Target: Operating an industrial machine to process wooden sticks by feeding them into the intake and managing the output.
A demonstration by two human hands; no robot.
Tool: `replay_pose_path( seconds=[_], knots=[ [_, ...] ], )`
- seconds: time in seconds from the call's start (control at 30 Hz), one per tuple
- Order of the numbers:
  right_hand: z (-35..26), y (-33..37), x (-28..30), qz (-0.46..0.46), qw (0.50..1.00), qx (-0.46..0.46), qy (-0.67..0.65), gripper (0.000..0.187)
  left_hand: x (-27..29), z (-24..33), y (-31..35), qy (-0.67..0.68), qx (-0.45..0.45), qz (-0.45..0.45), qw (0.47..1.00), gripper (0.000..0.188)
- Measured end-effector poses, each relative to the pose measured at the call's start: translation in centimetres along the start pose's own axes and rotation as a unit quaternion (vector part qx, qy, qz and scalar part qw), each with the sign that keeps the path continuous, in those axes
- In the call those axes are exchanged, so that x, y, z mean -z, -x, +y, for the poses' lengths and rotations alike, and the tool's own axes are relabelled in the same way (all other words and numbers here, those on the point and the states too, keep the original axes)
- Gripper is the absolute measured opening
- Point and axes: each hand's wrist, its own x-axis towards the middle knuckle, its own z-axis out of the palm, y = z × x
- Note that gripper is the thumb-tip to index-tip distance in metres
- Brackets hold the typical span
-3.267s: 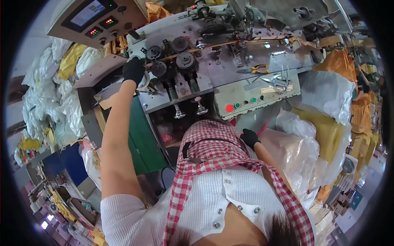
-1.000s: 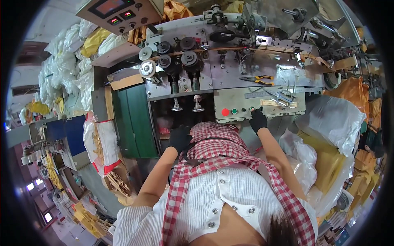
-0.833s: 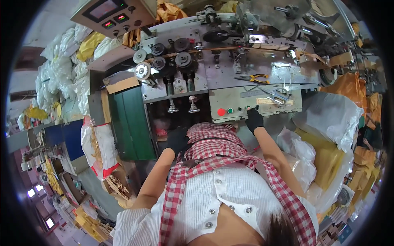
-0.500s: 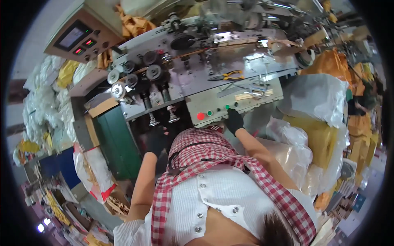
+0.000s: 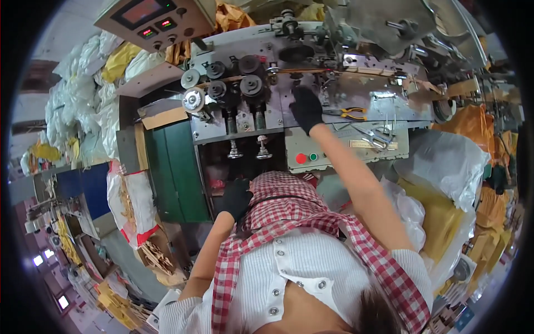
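Observation:
My right hand (image 5: 306, 108), in a black glove, reaches over the grey metal bed of a machine. Its fingers look stretched out, close to a long thin brown strip (image 5: 311, 70) that runs across the machine. I see nothing held in it. By my lap, at the front of the machine, is my left hand (image 5: 236, 199), also black-gloved. Its fingers blend into the dark gap behind them. Yellow-handled pliers (image 5: 351, 113) lie right of my right wrist. Dark round rollers (image 5: 251, 86) stand to the left, along the strip.
A pale control panel (image 5: 292, 146) with a red button (image 5: 301, 158) and a green button (image 5: 313, 157) faces me; metal tools (image 5: 375, 135) lie on it. A display box (image 5: 153, 22) stands at upper left. Plastic-wrapped bundles (image 5: 439, 167) sit to the right, beside a green cabinet's opposite side.
My right hand has left the button panel and moved forward and left over the machine bed. My left hand has shifted slightly toward my lap. The whole view has turned somewhat.

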Motion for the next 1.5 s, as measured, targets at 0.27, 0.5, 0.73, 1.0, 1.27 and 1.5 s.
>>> replay_pose_path(
  seconds=[0.27,0.5,0.73,1.0,1.27,1.5],
  knots=[
    [4.3,-8.3,-1.9,-0.084,0.983,-0.027,0.162,0.040,1.2,-6.8,5.1,-0.033,0.072,0.031,0.996,0.021],
    [-2.1,-2.9,0.2,0.069,0.996,0.023,0.056,0.008,1.5,-9.0,4.8,0.000,0.151,0.010,0.989,0.022],
    [-1.5,-2.8,-0.4,0.064,0.997,-0.028,-0.039,0.010,4.5,-6.0,0.8,0.053,0.100,0.034,0.993,0.019],
    [-12.8,1.3,8.2,-0.030,0.976,0.038,-0.211,0.016,4.1,-2.2,2.6,0.013,0.020,0.067,0.997,0.018],
    [-17.3,2.7,23.5,0.046,0.963,0.075,-0.255,0.018,10.5,7.9,1.4,0.033,-0.162,0.314,0.935,0.006],
    [-14.9,5.1,29.4,0.072,0.936,0.109,-0.328,0.040,13.9,14.2,4.1,0.151,-0.223,0.339,0.901,0.011]
  ],
)
